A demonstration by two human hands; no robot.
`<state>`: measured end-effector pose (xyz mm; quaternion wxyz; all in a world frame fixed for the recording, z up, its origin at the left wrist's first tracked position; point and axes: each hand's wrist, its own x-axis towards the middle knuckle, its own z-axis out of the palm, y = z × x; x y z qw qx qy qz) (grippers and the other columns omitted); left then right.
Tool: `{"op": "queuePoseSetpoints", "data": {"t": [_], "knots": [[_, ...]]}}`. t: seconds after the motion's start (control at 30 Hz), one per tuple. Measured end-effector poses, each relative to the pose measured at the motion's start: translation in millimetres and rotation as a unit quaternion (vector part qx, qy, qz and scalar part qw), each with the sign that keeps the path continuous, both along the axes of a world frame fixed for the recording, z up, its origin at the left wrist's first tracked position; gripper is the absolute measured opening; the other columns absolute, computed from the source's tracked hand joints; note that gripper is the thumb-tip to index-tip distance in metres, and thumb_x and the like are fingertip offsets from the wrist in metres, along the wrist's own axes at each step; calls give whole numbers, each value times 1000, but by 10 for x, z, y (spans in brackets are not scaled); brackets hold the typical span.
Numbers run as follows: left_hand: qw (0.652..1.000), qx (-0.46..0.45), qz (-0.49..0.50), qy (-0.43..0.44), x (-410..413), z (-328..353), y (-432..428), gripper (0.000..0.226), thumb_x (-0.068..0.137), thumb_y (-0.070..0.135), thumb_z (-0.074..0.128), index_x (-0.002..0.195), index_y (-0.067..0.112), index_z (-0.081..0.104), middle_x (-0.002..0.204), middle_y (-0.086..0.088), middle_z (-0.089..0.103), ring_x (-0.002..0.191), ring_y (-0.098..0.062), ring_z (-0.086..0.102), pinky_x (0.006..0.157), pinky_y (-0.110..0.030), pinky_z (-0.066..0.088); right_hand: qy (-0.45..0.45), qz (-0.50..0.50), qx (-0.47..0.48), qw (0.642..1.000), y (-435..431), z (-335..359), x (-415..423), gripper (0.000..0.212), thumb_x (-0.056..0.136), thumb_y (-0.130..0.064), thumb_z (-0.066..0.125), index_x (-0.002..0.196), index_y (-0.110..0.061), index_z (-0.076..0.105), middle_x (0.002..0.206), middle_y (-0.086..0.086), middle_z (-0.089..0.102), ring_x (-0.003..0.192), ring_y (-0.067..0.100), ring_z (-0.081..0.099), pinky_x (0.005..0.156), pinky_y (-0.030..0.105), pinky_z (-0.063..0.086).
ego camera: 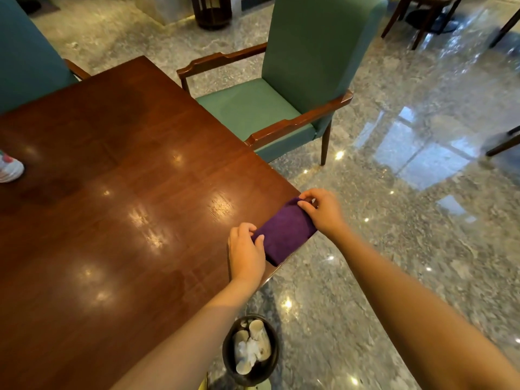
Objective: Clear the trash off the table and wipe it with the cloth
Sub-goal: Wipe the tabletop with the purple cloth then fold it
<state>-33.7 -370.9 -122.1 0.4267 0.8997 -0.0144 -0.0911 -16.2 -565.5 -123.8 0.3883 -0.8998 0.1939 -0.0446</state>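
Cloth [284,235] folded on table [126,192] right edge, by the corner; we pinch its ends, left hand [246,253] and right hand [323,211], fingers curled.

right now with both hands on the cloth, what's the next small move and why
Probably slide the folded purple cloth inward from the corner and start a wiping stroke across the table. The left hand and right hand pinch its ends at the table's edge. The bin on the floor already holds trash, and the wood nearby shows none. A white item at the far left is cut off.
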Motion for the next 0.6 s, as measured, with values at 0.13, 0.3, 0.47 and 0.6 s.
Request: {"op": "queuePoseSetpoints", "data": {"t": [0.13, 0.3, 0.47, 0.6], "knots": [[995, 72, -31, -63, -75, 5, 26, 29, 92, 23, 51, 119, 15, 51, 116, -3, 48, 112, -21, 44, 95, -35, 40, -12, -27, -1, 1000, 29, -70, -10, 14, 86, -24, 64, 92, -13, 70, 85, -2, 60, 86, 16, 53, 83, 36, 46], [912, 272, -250, -177, -233, -116, 96, 51, 92, 39, 30, 137, 17, 41, 145, -6, 43, 134, -24, 41, 107, -46, 35, -74, 100, -183, 975, 59, -8, -215, 43, 95, -37, 39, 122, -10, 59, 123, 9, 63, 114, 27, 56, 99, 34, 38], [886, 342, -281, -142, -257, -238, 135, 58, 93, 46, 24, 142, 17, 32, 149, -7, 38, 138, -23, 33, 108, -50, 31, 37, 284, -312, 906, 56, -220, -412, 73, 92, -59, 0, 147, -17, 26, 155, 3, 25, 145, 19, 14, 118, 35, 6], [874, 355, -308, -121, -203, -186, 159, 59, 91, 48, 25, 140, 17, 37, 146, -5, 43, 135, -21, 39, 106, -49, 35, 69, 266, -286, 918, 3, -181, -359, 90, 79, -72, -10, 150, -20, 13, 159, -1, 11, 147, 15, 2, 118, 34, 0]]}}
